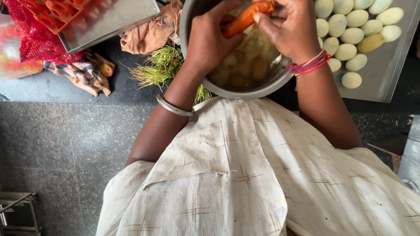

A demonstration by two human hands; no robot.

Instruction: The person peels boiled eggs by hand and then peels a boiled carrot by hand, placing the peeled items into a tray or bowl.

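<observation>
I see both hands gripping one carrot [246, 17] over a steel bowl [190, 26]. The left hand [209, 41] has its fingers curled tight around the carrot's lower, pointed end, and the right hand [291, 28] is clamped on the thicker upper end, thumb pressed along the orange skin. The carrot lies tilted, its tip toward 8 o'clock, right above the bowl's mouth.

Inside the bowl I make out pale shreds and several rounded yellowish lumps — what they are I cannot tell. A metal bangle [174, 107] rings the left wrist, and red and pink threads [308, 66] wrap the right one.

Outward from the bowl: at 3 o'clock a steel tray [385, 83] carries peeled whitish eggs [352, 36] packed close together. At 9 o'clock a tuft of green, grassy stems [159, 65] lies just beside the bowl's rim, with a brown cloth [148, 32] above it. Farther toward 10 o'clock sit another steel tray [109, 22] bearing an orange plastic grid [54, 13], a red net bag [30, 39] and a striped rag [83, 74].

All of it rests on a dark stone counter [39, 89]. Below, at 7 o'clock, the speckled grey stone floor [57, 148] shows — and the person's cream shirt [245, 175] fills the lower frame.
</observation>
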